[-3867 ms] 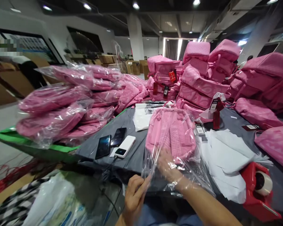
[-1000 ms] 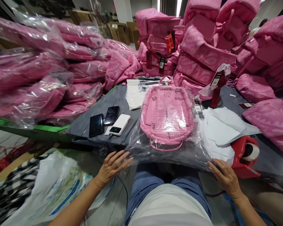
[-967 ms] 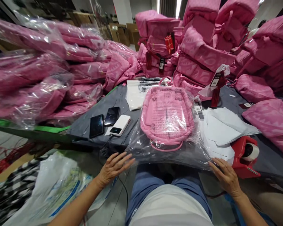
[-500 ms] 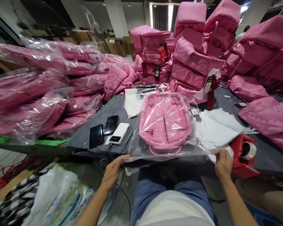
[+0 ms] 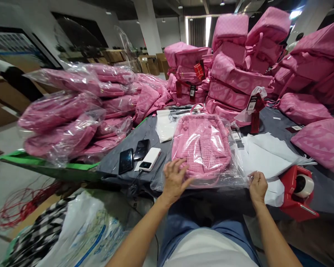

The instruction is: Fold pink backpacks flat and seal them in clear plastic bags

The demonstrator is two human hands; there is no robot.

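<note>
A pink backpack (image 5: pixel 202 144) lies flat on the table inside a clear plastic bag (image 5: pixel 238 172), its straps side up. My left hand (image 5: pixel 174 180) rests at the backpack's lower left, on or just over the plastic, with fingers spread. At the bag's near right corner, my right hand (image 5: pixel 257 187) pinches the edge of the plastic between thumb and fingers.
Bagged pink backpacks (image 5: pixel 64 107) are heaped at left; unbagged ones (image 5: pixel 233 70) stand stacked behind. Two phones (image 5: pixel 126 161) and a white power bank (image 5: pixel 150 159) lie left. White sheets (image 5: pixel 267 152) and a red tape dispenser (image 5: pixel 299 193) sit right.
My left hand has let go of the bag's left corner and moved right and up onto the backpack's lower left. My right hand still grips the right corner. The camera view has shifted left.
</note>
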